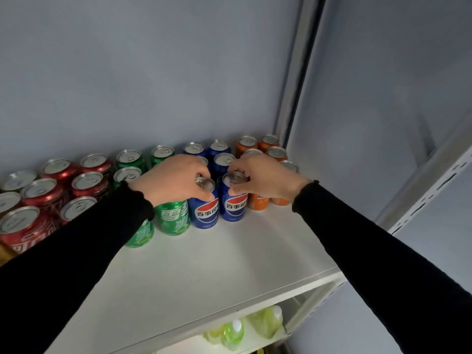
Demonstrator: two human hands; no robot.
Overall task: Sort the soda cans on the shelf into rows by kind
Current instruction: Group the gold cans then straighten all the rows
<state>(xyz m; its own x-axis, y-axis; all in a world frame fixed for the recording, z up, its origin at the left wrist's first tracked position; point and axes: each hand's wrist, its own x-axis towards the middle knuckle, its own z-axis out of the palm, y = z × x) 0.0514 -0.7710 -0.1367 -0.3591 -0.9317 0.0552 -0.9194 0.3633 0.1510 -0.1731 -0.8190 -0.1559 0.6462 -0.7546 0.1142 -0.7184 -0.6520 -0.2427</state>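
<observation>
Soda cans stand on a white shelf (229, 254), grouped by colour from left to right: red cans (42, 194), green cans (173, 218), blue cans (219, 149), orange cans (258, 201). My left hand (173, 178) grips the rim of the front-left blue can (207, 213). My right hand (265, 178) grips the rim of the front-right blue can (236, 206). The two blue cans stand side by side, upright on the shelf. Both forearms wear black sleeves and hide parts of the green and orange cans.
A grey wall stands behind the cans. A metal upright (293, 98) is at the shelf's back right corner. On the lower shelf are yellow-green bottles (235, 333). The front half of the white shelf shows bare board.
</observation>
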